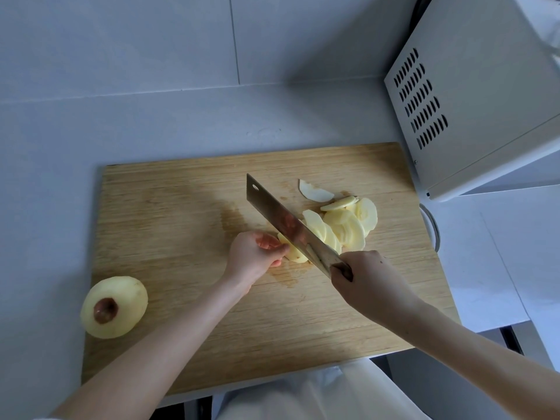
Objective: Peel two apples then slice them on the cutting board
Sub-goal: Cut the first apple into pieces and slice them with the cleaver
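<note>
Yellow apple piece (295, 253) pinched by fingers (274, 249) of left hand (254, 256), knife (280, 218) gripped in right hand (368, 283); slices (347, 227) at two o'clock, peeled apple (114, 307) at eight.

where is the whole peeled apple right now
In the head view, the whole peeled apple straddles the left edge of the cutting board, near its front corner, well left of the left hand holding the apple piece against the knife.

Peeled apple (114, 307) at left edge of cutting board (181, 207), slices (345, 225) fanned mid-right.
</note>
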### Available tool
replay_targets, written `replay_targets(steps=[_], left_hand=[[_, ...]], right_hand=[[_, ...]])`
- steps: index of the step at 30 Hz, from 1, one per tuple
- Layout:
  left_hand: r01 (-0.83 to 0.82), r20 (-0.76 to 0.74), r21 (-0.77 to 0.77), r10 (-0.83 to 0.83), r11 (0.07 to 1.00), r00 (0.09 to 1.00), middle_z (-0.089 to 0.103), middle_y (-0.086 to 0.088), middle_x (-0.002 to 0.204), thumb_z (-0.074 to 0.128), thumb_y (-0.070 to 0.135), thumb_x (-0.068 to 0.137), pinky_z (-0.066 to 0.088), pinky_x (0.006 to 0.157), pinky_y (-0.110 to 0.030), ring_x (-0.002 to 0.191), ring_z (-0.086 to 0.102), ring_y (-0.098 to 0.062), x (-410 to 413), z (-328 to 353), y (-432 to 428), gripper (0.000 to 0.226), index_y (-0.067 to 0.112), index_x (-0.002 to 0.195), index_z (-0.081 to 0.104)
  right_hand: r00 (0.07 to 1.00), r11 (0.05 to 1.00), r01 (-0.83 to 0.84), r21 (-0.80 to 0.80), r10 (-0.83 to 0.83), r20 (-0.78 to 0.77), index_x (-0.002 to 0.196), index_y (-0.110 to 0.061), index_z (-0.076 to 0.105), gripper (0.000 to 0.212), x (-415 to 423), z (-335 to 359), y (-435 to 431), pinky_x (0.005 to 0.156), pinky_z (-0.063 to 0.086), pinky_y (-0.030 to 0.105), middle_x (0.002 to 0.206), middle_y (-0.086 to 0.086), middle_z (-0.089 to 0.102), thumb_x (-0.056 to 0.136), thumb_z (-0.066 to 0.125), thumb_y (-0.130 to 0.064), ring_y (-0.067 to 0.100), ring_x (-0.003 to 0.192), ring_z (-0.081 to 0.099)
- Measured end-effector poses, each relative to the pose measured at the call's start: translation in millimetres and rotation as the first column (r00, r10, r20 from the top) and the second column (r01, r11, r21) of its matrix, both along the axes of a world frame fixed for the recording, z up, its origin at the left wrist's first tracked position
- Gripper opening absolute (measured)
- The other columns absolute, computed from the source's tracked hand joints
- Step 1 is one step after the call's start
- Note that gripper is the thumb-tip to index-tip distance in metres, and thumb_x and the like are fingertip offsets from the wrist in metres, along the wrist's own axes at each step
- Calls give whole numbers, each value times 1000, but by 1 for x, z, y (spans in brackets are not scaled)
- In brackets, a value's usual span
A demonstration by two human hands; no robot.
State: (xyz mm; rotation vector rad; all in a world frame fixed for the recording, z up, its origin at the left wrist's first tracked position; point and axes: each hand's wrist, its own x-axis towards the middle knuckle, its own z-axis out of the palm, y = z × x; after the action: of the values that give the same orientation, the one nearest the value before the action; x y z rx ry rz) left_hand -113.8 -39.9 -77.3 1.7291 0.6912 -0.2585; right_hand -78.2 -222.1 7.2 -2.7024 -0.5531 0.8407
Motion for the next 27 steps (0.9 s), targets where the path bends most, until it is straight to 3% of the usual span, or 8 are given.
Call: replay_targets(steps=[6,13,20,27], left_hand=[[15,5,3,-15,1000,1000,73,-4,72,78,16,76,53,62,-14,61,69,-10,0,0,0,14,5,82,72],[4,-21,-49,-5,999,1000,73,-8,76,78,14,76,59,76,-37,69,72,-21,1,-1,3,10,7,79,71],[15,-17,-43,-16,999,1000,72,-10,71,78,11,76,59,76,-34,69,71,-25,3,0,5,7,6,76,72],[11,-9,-41,-11,999,1000,73,-14,75,79,11,75,59,71,-30,69,71,-25,1,-3,4,15,0,82,71]], right_hand=[[999,1000,-13,-12,12,-35,59,-17,43,36,5,-4,3,43,29,15,56,-4,44,95,43,-21,8,46,37],[999,1000,17,-16,-18,-51,56,-16,39,38,3,-30,12,44,29,18,55,-3,41,94,44,-19,10,47,36],[1000,998,28,60,-29,4,59,-11,45,35,2,-11,4,44,28,20,54,-2,41,94,45,-20,11,46,34],[1000,999,-1,40,1,12,56,-16,38,39,-2,-6,0,44,25,18,52,-4,39,94,45,-21,10,44,32]])
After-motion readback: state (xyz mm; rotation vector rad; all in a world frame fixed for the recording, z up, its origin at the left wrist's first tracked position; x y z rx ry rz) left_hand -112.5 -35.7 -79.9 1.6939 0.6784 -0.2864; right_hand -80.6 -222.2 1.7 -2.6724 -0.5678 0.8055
